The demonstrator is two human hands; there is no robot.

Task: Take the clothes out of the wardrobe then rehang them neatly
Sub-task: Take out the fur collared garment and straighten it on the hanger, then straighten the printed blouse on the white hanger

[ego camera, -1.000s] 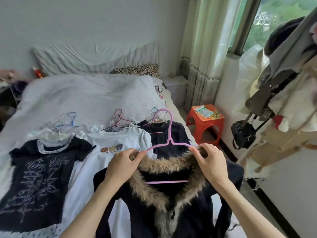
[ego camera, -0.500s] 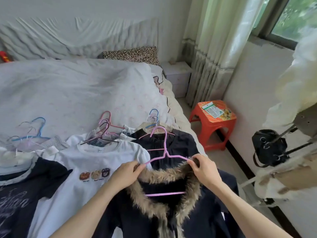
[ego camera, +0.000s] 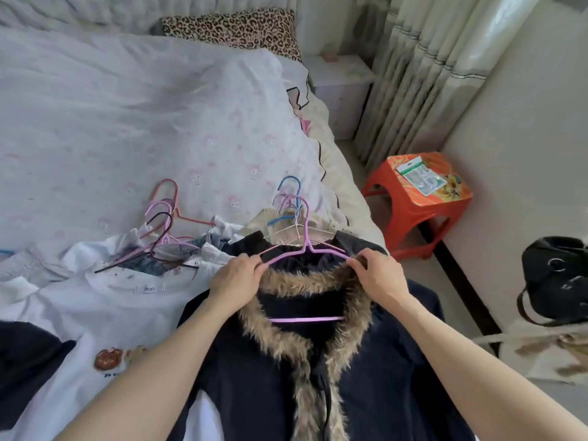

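Nearest to us lay the dark coat (ego camera: 366, 377) with its fur-trimmed collar (ego camera: 305, 281), draped over the bed's near right corner, front up, its length running toward us and its neck pointing up the bed. We held it at the shoulders: our left hand (ego camera: 235, 280) pinched the left arm of the pink hanger (ego camera: 305, 249) together with the fur edge, fingers curled, and our right hand (ego camera: 380, 278) pinched the right arm the same way. The hanger's long axis ran left to right between our hands, its hook rising away from us and its lower bar showing inside the collar opening. Both hands sat equally close to it, so we judged either could lift by the hook, which stood just beyond the fingers. To the left, touching the coat, lay the white T-shirt (ego camera: 105, 313), and beyond the hook a pile of spare hangers (ego camera: 286, 214) rested on another dark garment (ego camera: 251, 246), which could snag. Open room lay rightward past the bed's right edge, toward the red stool (ego camera: 413, 211). Farther up, the duvet (ego camera: 127, 122) spread toward a leopard-print pillow (ego camera: 232, 27).
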